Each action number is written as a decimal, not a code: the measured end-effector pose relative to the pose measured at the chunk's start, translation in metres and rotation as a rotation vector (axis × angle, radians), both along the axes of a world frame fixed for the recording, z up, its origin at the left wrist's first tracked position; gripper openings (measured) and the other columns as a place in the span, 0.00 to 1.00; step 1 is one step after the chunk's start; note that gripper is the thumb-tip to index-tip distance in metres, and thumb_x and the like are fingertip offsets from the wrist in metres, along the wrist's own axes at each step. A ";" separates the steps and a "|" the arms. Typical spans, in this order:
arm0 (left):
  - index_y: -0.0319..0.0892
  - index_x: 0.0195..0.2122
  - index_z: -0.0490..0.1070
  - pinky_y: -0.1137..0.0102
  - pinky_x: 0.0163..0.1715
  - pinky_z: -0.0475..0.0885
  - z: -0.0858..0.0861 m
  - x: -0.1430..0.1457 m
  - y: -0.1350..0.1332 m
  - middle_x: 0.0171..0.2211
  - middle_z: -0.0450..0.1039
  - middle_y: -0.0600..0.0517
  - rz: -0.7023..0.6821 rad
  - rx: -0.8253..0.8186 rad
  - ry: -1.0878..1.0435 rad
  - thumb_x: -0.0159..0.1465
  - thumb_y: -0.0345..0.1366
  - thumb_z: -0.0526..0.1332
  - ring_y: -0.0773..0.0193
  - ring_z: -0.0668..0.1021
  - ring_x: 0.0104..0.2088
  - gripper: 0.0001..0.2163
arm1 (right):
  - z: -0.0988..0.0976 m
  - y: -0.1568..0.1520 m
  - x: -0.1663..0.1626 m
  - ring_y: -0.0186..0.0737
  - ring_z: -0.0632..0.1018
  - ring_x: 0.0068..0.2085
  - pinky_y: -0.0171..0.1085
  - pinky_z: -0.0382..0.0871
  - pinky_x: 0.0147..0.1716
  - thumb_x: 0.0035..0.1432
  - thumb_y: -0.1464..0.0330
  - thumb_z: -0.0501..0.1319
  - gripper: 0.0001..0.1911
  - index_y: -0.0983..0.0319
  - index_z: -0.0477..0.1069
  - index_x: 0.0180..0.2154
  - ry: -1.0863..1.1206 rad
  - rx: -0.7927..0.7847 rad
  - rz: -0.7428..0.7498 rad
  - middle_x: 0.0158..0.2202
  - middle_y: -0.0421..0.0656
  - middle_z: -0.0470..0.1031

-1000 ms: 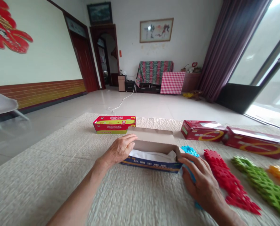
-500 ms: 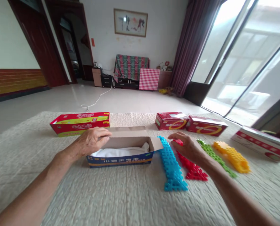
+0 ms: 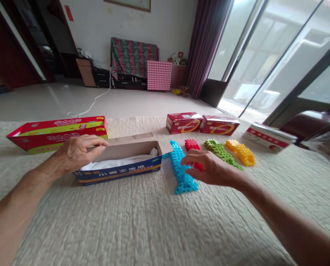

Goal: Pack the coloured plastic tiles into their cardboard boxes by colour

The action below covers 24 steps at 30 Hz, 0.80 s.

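My left hand (image 3: 77, 152) rests on the far left rim of an open blue cardboard box (image 3: 120, 171) lined with white material, its fingers curled over the edge. My right hand (image 3: 209, 170) hovers open just right of a blue plastic lattice strip (image 3: 180, 168), covering most of a red lattice strip (image 3: 191, 145). A green strip (image 3: 221, 152) and a yellow strip (image 3: 242, 152) lie further right. All sit on a cream quilted surface (image 3: 142, 221).
A long red and yellow box (image 3: 56, 133) lies behind the blue box. Two red boxes (image 3: 202, 123) and a white-red box (image 3: 268, 136) lie at the far edge. Beyond are a tiled floor, a white cable, a covered cabinet, curtains and glass doors.
The view has swung right and down. My right hand lifted off the blue strip and moved right over the red strip. My left hand stayed on the box rim.
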<state>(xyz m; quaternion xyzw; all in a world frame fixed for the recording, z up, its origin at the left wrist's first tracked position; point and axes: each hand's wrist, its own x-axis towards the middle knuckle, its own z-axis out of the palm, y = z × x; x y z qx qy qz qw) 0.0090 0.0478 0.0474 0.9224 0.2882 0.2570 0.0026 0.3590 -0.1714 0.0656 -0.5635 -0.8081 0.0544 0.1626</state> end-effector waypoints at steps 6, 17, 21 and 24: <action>0.42 0.37 0.75 0.69 0.45 0.71 -0.005 0.000 0.004 0.37 0.78 0.61 0.040 0.019 -0.013 0.64 0.50 0.52 0.69 0.76 0.39 0.18 | -0.013 -0.028 -0.012 0.40 0.73 0.41 0.41 0.68 0.41 0.57 0.64 0.62 0.14 0.58 0.73 0.45 -0.125 0.094 -0.007 0.40 0.45 0.72; 0.42 0.37 0.76 0.71 0.43 0.72 -0.002 0.000 0.000 0.37 0.78 0.59 0.038 -0.014 -0.027 0.63 0.43 0.56 0.69 0.76 0.38 0.12 | -0.023 -0.025 -0.013 0.41 0.73 0.40 0.42 0.67 0.41 0.56 0.65 0.63 0.09 0.59 0.72 0.40 -0.219 0.066 -0.070 0.39 0.45 0.71; 0.43 0.37 0.76 0.71 0.41 0.72 0.000 0.001 -0.003 0.36 0.78 0.58 0.062 -0.030 -0.008 0.62 0.40 0.56 0.68 0.76 0.37 0.11 | -0.020 -0.027 -0.016 0.38 0.74 0.35 0.37 0.66 0.34 0.55 0.71 0.62 0.05 0.60 0.70 0.36 -0.147 -0.005 -0.108 0.37 0.44 0.73; 0.42 0.37 0.76 0.71 0.41 0.71 0.000 0.001 -0.003 0.36 0.78 0.59 0.064 -0.037 -0.019 0.63 0.42 0.55 0.69 0.76 0.37 0.12 | -0.015 -0.029 -0.014 0.34 0.75 0.31 0.34 0.66 0.30 0.53 0.73 0.62 0.05 0.60 0.70 0.34 -0.011 -0.129 -0.121 0.32 0.39 0.75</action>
